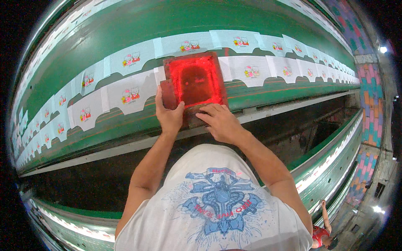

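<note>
Our left hand (169, 117) pinches the block (168, 94) at the screen's (195, 81) eight o'clock; our half-curled right (222, 123), hold unclear, likely steadies.

A workshop for printing pictures on cloth.
It is shown by the long green table (167, 21), on which pale-blue cloth pieces (144, 51) and white cloth pieces (117, 96) lie in rows, all with the same cartoon print, and by the red rectangular printing frame (197, 83). Another long green table (320, 192) stands at the lower right, a person in a red top (320, 236) is near it, and bright white lamps (383, 49) shine.
</note>
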Demonstrator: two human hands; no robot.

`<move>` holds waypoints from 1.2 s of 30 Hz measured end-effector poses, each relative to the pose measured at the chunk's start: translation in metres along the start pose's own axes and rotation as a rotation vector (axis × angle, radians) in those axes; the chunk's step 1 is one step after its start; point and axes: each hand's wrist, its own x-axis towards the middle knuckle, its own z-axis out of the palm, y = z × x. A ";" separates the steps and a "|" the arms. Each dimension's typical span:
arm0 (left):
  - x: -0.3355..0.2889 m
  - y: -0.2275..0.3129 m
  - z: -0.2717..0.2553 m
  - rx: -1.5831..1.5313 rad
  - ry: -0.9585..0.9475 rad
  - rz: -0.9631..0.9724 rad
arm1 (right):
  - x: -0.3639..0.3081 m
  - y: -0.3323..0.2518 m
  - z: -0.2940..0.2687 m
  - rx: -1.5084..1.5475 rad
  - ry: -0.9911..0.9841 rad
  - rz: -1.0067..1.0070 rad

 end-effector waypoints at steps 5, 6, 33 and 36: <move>0.002 0.010 0.001 -0.054 0.011 -0.057 | -0.023 0.016 0.007 0.131 0.361 0.163; 0.000 0.015 0.002 -0.064 0.016 -0.063 | -0.028 0.022 0.008 0.161 0.443 0.216; -0.053 0.061 0.251 -0.163 0.022 -0.132 | -0.198 0.249 -0.072 0.540 0.541 0.217; -0.052 0.058 0.250 -0.140 0.011 -0.118 | -0.193 0.245 -0.075 0.415 0.555 0.092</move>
